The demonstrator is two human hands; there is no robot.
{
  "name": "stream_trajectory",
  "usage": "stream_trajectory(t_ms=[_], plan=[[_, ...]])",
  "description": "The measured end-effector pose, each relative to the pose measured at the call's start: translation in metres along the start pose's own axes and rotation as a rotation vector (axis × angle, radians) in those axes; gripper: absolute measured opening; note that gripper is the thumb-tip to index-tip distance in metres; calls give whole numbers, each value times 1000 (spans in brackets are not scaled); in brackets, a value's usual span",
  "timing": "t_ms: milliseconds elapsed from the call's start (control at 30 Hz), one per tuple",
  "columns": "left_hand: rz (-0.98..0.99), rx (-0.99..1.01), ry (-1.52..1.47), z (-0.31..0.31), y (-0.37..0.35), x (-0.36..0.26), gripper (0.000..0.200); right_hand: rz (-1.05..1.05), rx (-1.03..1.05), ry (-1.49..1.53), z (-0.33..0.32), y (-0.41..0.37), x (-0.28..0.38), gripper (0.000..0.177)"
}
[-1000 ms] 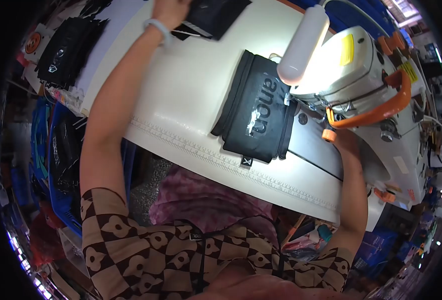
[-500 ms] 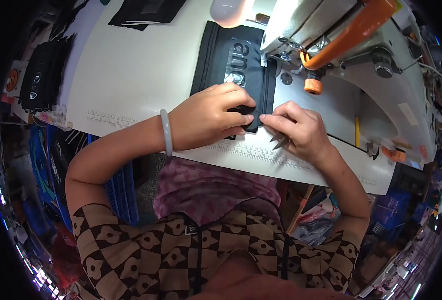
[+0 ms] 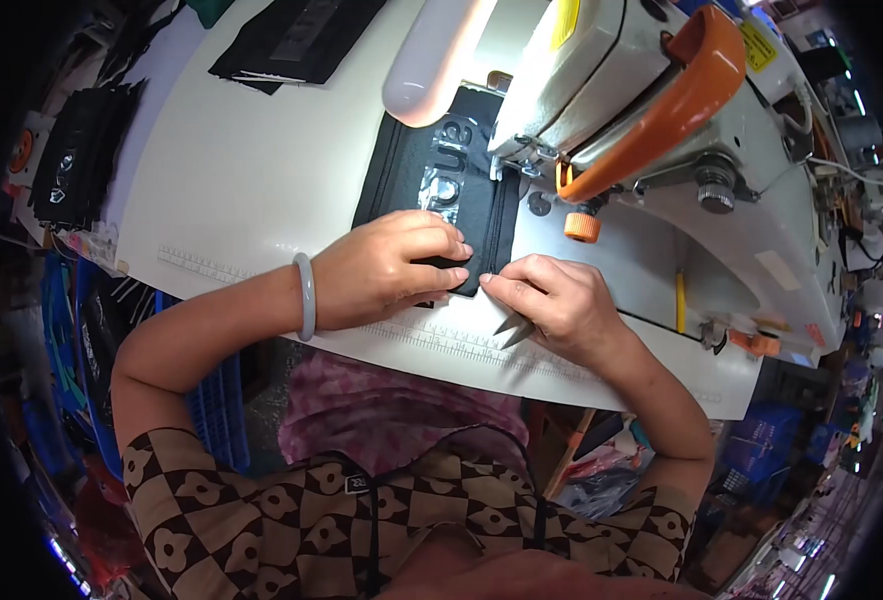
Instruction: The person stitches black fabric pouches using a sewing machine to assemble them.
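A black fabric piece with shiny raised lettering lies on the white table, its upper right part beneath the head of the sewing machine. My left hand rests on its lower part, fingers curled and pressing the cloth near the edge. Close by on the right, my right hand has thumb and forefinger pinched at the cloth's lower right corner. Small dark snips are held in the same hand, with their pointed blades sticking out below the fingers.
More black pieces lie at the table's top, and a black stack sits at the left. A white lamp hangs over the cloth. A printed ruler runs along the front edge. Blue baskets stand below the table.
The camera view has shifted, so the table, machine and hands appear lower and further left. Both hands keep nearly the same hold at the cloth's lower edge.
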State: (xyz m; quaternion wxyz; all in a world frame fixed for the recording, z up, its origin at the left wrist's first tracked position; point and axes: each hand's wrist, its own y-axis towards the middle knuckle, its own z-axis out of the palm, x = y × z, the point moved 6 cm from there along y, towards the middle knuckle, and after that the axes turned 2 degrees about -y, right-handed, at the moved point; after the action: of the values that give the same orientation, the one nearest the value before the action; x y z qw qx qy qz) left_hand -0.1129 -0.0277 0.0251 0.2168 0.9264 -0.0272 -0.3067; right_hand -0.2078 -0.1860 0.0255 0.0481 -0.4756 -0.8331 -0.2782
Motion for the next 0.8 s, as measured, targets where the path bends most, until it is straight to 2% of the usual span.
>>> stream_trajectory(t_ms=[233,500,600,633,733,800], plan=[[-4,7,-23,-8,16,26,29,23,4,-28,-2,13,-22,38],[34,25,-24,-19,39,59,17,176,-27,-147,7,6,-49,43],[88,20,53,-25,45,67,17,584,177,-148,28,-15,-80,48],[88,24,52,-27,47,70,17,586,174,-145,26,-12,-79,48],[10,60,45,-30,53,81,16,694,347,-208,19,-1,-75,52],[7,63,52,-31,54,83,15,695,352,-197,18,3,-74,53]])
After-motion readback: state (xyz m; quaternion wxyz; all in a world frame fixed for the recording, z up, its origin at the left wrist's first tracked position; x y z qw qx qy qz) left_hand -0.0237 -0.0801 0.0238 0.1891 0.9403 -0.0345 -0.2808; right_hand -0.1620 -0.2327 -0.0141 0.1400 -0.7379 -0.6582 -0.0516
